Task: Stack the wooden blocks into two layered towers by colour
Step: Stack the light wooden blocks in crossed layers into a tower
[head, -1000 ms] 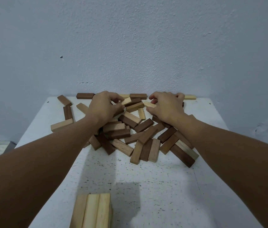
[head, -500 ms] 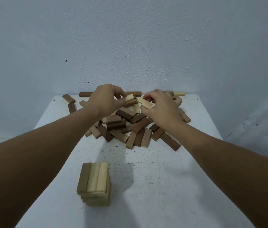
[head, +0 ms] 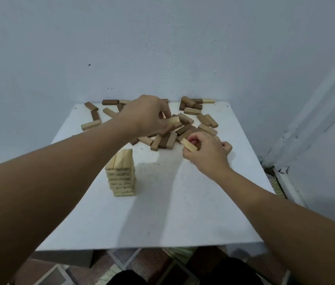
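While both hands (head: 148, 116) have lifted pale blocks (head: 172, 120) — tower (head: 122, 173) unchanged.

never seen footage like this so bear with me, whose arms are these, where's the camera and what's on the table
There is no machine here. The arms belong to a person, and the camera sits on that person's head, looking forward and down, so you see the scene as they do.

A white table stands against a wall. At its far end lies a loose pile of light and dark wooden blocks. Nearer stands a light tower, several layers high. No dark tower is visible.

The left hand holds a light block over the pile. The right hand pinches another light block just above the table. Both probably go on the tower next.
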Demonstrator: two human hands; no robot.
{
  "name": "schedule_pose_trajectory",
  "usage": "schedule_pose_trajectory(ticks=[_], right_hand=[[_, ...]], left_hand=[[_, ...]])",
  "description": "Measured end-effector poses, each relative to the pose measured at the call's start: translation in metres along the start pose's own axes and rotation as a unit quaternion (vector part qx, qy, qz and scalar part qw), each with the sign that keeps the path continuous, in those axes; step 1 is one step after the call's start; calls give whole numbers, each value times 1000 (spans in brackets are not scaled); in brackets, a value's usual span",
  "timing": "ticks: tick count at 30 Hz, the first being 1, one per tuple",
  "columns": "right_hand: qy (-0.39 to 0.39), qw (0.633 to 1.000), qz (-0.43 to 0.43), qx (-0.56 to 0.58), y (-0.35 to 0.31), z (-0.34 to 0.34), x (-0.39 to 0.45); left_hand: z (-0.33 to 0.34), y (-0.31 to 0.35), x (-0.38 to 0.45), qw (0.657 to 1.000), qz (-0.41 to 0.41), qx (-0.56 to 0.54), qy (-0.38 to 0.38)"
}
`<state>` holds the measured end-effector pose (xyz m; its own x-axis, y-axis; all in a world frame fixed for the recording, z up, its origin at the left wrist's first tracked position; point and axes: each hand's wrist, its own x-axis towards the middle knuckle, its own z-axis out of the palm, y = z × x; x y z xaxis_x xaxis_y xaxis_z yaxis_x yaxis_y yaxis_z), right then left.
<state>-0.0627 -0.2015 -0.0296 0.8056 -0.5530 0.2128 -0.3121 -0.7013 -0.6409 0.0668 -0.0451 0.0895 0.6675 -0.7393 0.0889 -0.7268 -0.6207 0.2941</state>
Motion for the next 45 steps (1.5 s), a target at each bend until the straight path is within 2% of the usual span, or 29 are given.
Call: schedule_pose_trajectory(ticks=[4, 8, 12, 16, 21, 28, 33, 38, 45], right_hand=[[-38, 998, 43, -17, 12, -14, -40], [-64, 995, 66, -46, 22, -23, -66], [-70, 994, 86, -20, 34, -25, -84], [-27, 997, 70, 33, 43, -22, -97], [-11, 997, 51, 50, 45, -22, -103], [-21, 997, 53, 50, 43, -21, -104], [-31, 996, 55, 66, 45, -19, -104], [17, 988, 97, 118, 46, -20, -106], [5, 997, 54, 45, 46, -17, -105]], left_hand=[[5, 38, -32, 999, 10, 42, -25], [38, 68, -57, 998, 6, 62, -29], [87, 87, -86, 999, -38, 24, -23], [127, 91, -118, 994, -99, -31, 17], [152, 74, -137, 970, -191, -139, 58], [159, 55, -155, 958, -141, -237, 79], [166, 50, -154, 963, -115, -220, 101], [169, 47, -153, 968, -114, -196, 102], [172, 47, -151, 968, -122, -192, 108]])
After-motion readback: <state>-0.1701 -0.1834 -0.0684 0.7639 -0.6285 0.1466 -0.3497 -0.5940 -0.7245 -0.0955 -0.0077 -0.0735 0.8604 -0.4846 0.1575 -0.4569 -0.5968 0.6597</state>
